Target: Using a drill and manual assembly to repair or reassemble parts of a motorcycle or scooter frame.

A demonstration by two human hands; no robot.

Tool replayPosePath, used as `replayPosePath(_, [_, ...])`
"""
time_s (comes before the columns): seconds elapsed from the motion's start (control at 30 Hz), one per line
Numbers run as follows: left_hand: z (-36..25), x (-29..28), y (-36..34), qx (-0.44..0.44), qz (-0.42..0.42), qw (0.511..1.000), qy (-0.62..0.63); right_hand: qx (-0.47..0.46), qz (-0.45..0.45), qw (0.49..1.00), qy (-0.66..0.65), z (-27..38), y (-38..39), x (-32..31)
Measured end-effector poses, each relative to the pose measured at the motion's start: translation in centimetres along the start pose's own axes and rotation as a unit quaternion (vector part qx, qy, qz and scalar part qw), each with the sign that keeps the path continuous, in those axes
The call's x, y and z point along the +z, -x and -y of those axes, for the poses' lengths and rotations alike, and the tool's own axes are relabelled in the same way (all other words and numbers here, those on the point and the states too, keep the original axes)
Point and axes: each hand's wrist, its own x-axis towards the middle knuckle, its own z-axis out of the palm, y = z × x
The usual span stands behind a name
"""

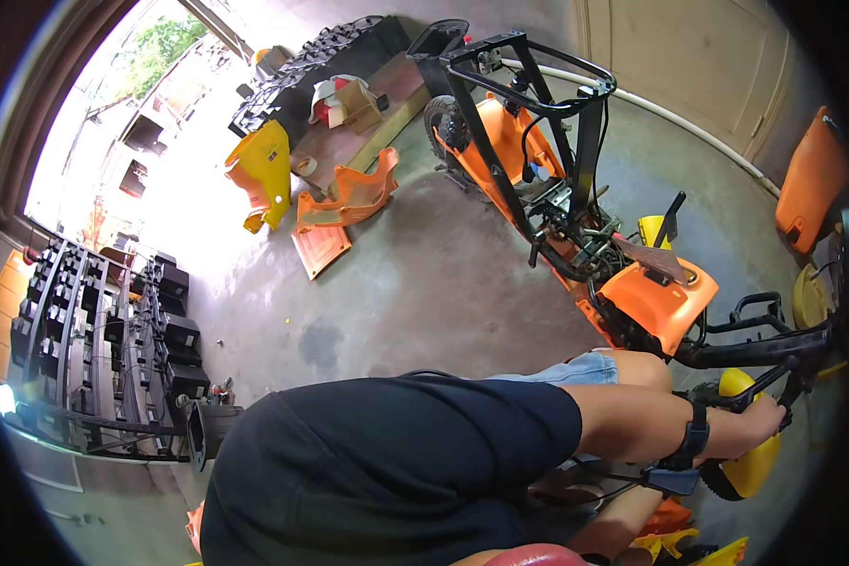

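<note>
A person's closed left hand point(762, 418) is gripping a black frame bar point(794, 385), seemingly steadying it, next needing firmness; right hand hidden, grip unclear

Daylight glare whitens the upper-left doorway point(94, 127), while fisheye edges bend into black.

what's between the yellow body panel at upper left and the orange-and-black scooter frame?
Curved orange body panel nearer the yellow panel, then concrete floor; shows in the head view.

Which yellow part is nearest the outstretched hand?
The rounded yellow cover, partly behind the left hand and forearm; other yellow parts, like the panel beside the curved orange one, lie farther away.
</note>
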Motion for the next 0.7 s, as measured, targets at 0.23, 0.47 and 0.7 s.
replayPosePath(0.23, [0.3, 1.0, 0.9, 0.009, 0.004, 1.0, -0.029, -0.03, 0.011, 0.999, -0.001, 0.9, 0.7, -1.8])
replayPosePath(0.47, [0.3, -3.7, -0.8, 0.226, 0.05, 0.877, -0.422, -0.079, 0.03, 0.996, -0.028, -1.4, 0.5, -0.3])
replayPosePath(0.7, [-4.8, -1.6, 2.7, -0.095, 0.063, 0.992, 0.043, -0.084, -0.056, 0.984, -0.147, 0.2, -3.5, -3.3])
